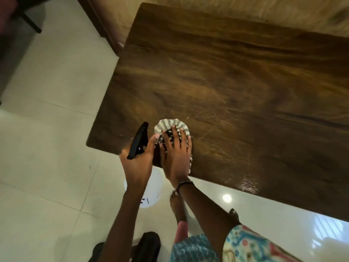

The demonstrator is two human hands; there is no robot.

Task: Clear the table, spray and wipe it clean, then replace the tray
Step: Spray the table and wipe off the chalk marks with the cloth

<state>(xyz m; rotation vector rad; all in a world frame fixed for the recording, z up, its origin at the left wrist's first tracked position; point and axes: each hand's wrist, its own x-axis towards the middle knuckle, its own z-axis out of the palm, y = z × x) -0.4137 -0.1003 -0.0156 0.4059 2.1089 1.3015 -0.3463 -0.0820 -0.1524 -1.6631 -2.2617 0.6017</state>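
The right hand lies flat with fingers spread, pressing a striped cloth onto the wooden tabletop at its near edge, close to the near left corner. Just beside it, the left hand grips a spray bottle by its black trigger head; the white bottle body hangs below the table edge, over the pale tiled floor. A beaded bracelet circles the right wrist.
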